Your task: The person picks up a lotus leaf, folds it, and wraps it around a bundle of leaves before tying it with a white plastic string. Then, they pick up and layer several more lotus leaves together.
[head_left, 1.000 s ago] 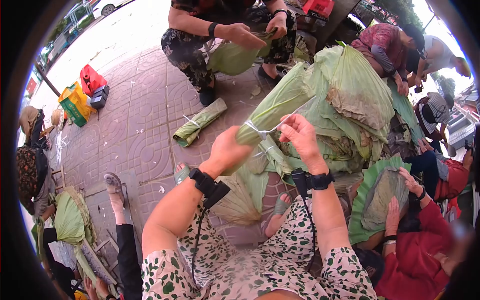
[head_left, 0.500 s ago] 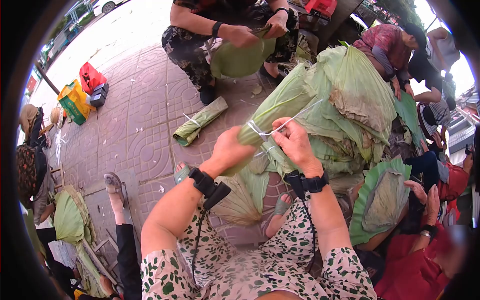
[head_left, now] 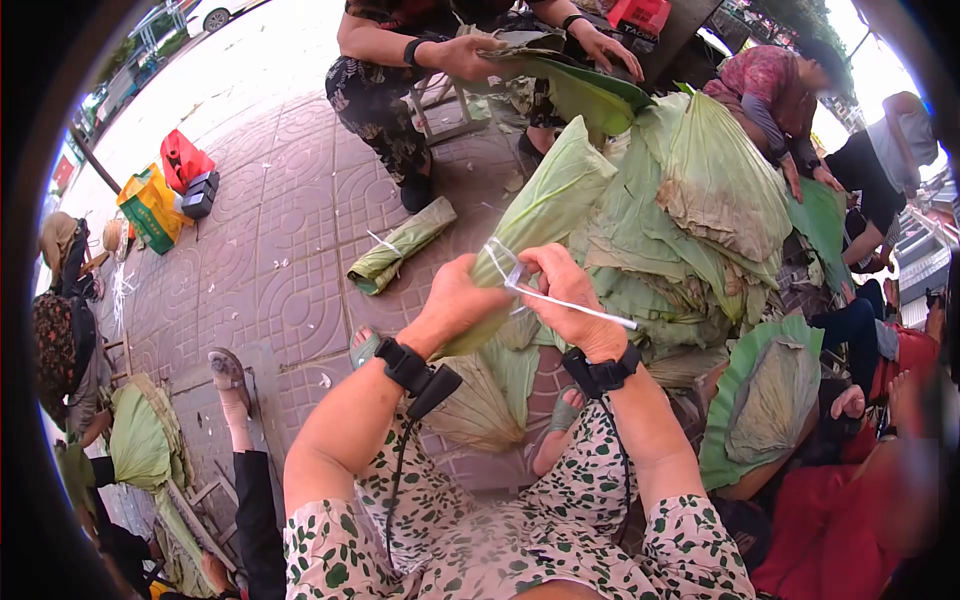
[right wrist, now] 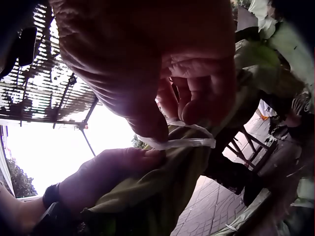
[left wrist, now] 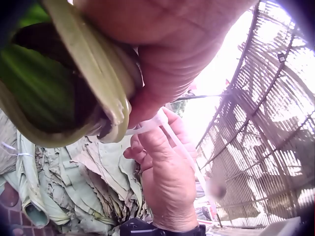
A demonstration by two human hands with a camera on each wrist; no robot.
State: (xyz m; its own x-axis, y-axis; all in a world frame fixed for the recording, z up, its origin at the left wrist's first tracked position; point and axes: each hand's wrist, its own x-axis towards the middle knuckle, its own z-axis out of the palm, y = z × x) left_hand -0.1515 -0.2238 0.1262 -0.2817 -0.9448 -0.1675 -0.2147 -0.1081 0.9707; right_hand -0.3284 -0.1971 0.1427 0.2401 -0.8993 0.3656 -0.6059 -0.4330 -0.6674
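Observation:
My left hand (head_left: 460,305) grips the lower end of a rolled bundle of large green leaves (head_left: 555,190), which slants up and away from me. In the left wrist view the rolled leaf edge (left wrist: 91,64) curves round a hollow end. A white plastic tie (head_left: 492,255) circles the bundle just above that hand. Close against the tie, my right hand (head_left: 565,295) pinches the strip between thumb and fingers, and its loose tail sticks out to the lower right. Seen from the right wrist, a loop of the strip (right wrist: 189,143) lies at the fingertips.
Another tied leaf roll (head_left: 402,246) lies on the paving (head_left: 290,240) to the left. A large pile of leaves (head_left: 720,190) rises at the right. Opposite, a seated person holds broad leaves (head_left: 585,90). Dry leaves (head_left: 470,400) lie between my feet.
My right hand has moved left and down, in close to the bundle. The strip's tail has swung from upper right to lower right. The person opposite has spread broad leaves toward the pile.

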